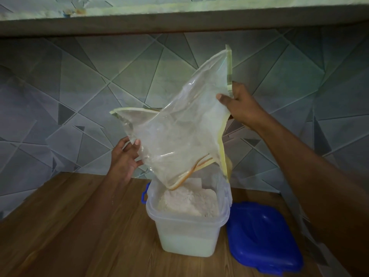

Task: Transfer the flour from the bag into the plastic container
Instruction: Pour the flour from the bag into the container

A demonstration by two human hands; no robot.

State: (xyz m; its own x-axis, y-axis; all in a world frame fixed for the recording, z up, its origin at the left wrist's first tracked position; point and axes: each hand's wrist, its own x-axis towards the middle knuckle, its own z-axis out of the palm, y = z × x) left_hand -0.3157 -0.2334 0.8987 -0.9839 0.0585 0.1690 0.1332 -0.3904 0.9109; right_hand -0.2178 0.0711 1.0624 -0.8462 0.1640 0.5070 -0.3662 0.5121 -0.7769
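Standing on the wooden table [79, 226], the open plastic container [185, 236] holds a mound of flour [189, 202]; a blue lid [263, 236] lies just beside it on the right. Above, the clear bag [179, 132] hangs inverted, its mouth dipping into the container. The left hand [125, 156] pinches the bag's lower edge; the right hand [239, 104] grips its raised edge. A patterned wall [60, 96] stands behind.

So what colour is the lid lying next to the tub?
Bright blue. The lid shows clearly in the head view.
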